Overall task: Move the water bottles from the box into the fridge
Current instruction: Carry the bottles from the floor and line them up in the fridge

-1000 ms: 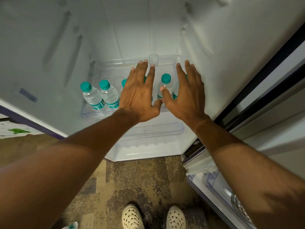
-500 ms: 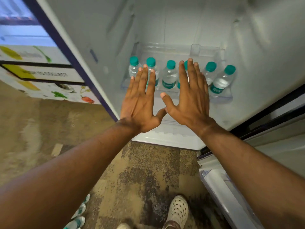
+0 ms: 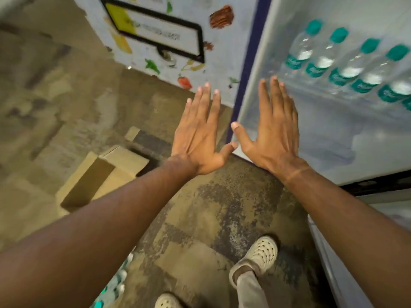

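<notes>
Left hand [image 3: 198, 138] and right hand [image 3: 273, 134] flat, fingers straight, holding nothing; bottles [image 3: 347, 65] (teal caps) line the fridge [image 3: 333, 138] shelf's front edge.

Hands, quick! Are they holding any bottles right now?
Left hand: open, fingers straight, holding nothing.
Right hand: open, fingers straight, holding nothing.
</notes>
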A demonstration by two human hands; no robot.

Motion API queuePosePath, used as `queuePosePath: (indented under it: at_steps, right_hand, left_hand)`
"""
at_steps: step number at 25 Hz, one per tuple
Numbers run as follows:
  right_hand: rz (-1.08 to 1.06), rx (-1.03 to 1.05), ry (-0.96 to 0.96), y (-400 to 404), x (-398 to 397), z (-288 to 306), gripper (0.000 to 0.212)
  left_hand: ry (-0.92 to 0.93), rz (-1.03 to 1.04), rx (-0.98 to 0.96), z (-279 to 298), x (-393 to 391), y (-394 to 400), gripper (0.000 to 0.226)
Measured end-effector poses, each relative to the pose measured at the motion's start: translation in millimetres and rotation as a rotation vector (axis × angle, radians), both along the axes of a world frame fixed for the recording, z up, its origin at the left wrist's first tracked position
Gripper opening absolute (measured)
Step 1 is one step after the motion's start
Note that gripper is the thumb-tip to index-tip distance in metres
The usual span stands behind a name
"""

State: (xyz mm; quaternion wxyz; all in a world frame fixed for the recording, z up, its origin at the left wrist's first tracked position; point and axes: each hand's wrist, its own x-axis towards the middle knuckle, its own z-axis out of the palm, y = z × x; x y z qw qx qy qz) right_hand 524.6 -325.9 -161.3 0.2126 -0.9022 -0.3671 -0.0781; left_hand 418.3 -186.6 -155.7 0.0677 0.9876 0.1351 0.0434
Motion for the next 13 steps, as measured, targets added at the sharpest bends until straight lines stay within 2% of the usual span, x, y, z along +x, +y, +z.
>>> queuePosePath:
  at_steps: [7,13]
  right_hand:
    - [0.203,-0.034,0.050,80,-151,-11,0.093]
    - [0.392,-0.065,0.152,125,-245,-49,0.093]
  left_hand:
    - [-0.005,0.219,-0.081,-11,-190,70,0.103]
    - [0.019,0.461,-0.132,-48,-315,94,0.103]
